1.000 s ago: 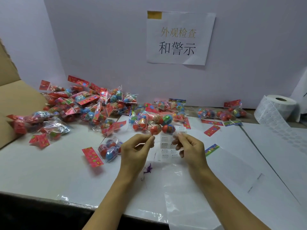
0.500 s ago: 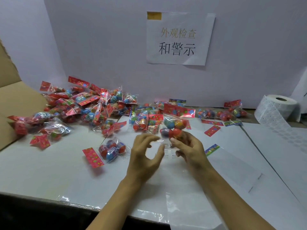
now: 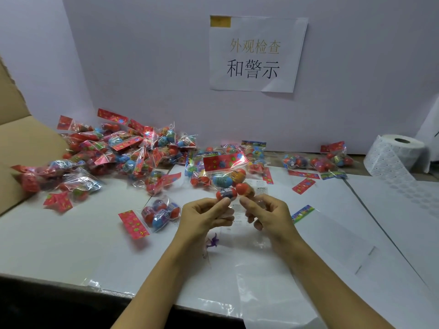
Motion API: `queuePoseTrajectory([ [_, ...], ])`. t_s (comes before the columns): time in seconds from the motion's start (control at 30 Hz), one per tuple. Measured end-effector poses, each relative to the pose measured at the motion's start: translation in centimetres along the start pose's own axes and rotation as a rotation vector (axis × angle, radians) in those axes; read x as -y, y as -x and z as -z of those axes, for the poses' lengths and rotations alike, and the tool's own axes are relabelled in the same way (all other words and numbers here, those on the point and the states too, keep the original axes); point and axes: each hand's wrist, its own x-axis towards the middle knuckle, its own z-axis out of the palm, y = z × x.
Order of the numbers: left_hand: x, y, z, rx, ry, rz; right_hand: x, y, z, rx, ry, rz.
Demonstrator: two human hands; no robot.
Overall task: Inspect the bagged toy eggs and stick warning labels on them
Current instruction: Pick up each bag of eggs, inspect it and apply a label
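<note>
I hold one clear bag of toy eggs (image 3: 228,180) upright above the table's middle, its red header card on top. My left hand (image 3: 205,216) pinches the bag's lower left edge under a red egg. My right hand (image 3: 268,214) pinches the lower right edge. White warning labels (image 3: 261,187) show through the clear film just behind the bag. A large pile of bagged eggs (image 3: 114,157) lies at the back left, and a single bag (image 3: 159,213) lies left of my left hand.
A roll of white labels (image 3: 395,155) stands at the back right, its strip trailing over the white table (image 3: 59,243). A few more bags (image 3: 316,162) lie at the back right. A cardboard box flap (image 3: 21,143) rises at the left. A paper sign (image 3: 256,54) hangs on the wall.
A second ago my hands held a label sheet low over the table. Since then a bag of eggs has come up between them and now stands upright, held at its bottom corners.
</note>
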Motion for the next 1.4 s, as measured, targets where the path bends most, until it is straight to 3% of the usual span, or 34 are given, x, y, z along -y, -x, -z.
queuePoseTrajectory([
  [0.27, -0.7, -0.2, 0.4, -0.044, 0.037, -0.052, 0.4, 0.4, -0.3, 0.008, -0.046, 0.061],
  [0.6, -0.8, -0.5, 0.6, -0.057, 0.158, 0.015, 0.9, 0.7, -0.4, 0.037, -0.082, 0.01],
  [0.83, -0.6, -0.3, 0.3, -0.021, 0.115, 0.017, 0.5, 0.1, 0.2, -0.037, -0.076, -0.148],
  [1.03, -0.1, 0.2, 0.0, 0.153, -0.084, -0.022, 0.8, 0.1, 0.4, -0.019, -0.112, -0.045],
  [1.4, -0.4, 0.6, -0.5, 0.089, -0.101, -0.002, 0.3, 0.6, -0.1, 0.11, -0.003, -0.018],
])
